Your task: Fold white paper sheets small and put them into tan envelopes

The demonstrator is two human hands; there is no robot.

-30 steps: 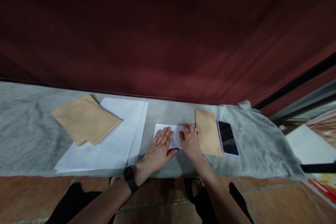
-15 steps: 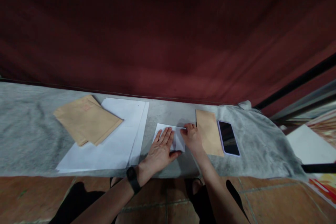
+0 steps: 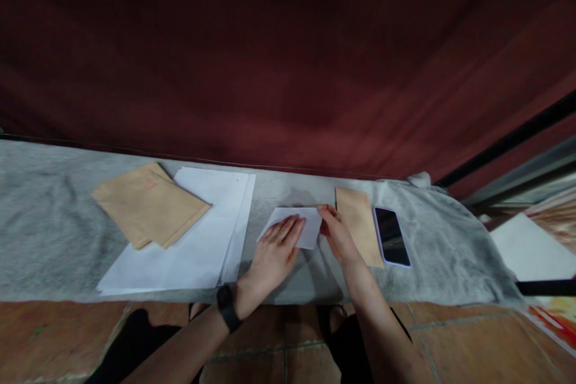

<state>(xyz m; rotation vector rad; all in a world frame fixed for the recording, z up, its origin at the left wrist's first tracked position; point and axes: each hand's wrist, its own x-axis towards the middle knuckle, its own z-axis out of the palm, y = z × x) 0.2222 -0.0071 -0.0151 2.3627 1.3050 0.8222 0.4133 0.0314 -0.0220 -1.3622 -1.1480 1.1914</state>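
A small white piece of paper (image 3: 310,234), which looks folded, lies between my hands in the middle of the cloth-covered surface. It seems tilted and slightly raised, with a shadow below it. My left hand (image 3: 275,255), with a black band at the wrist, has its fingers together across the paper's left part; its thumb is mostly hidden. At the upper right corner, my right hand (image 3: 337,234) pinches the paper's edge between thumb and fingers. Just right of that hand lies a brown envelope (image 3: 359,228), apart from the paper.
Large white sheets (image 3: 193,252) lie at left, with brown envelopes (image 3: 148,201) partly on top. A phone (image 3: 391,237) in a pale purple case sits right of the single envelope. Grey cloth (image 3: 45,222) covers the narrow surface. Behind it hangs a dark red curtain (image 3: 279,72).
The paper has lifted and tilted, its upper right corner shifting slightly up and right with my right hand. My left thumb, stretched out before, is now tucked in.
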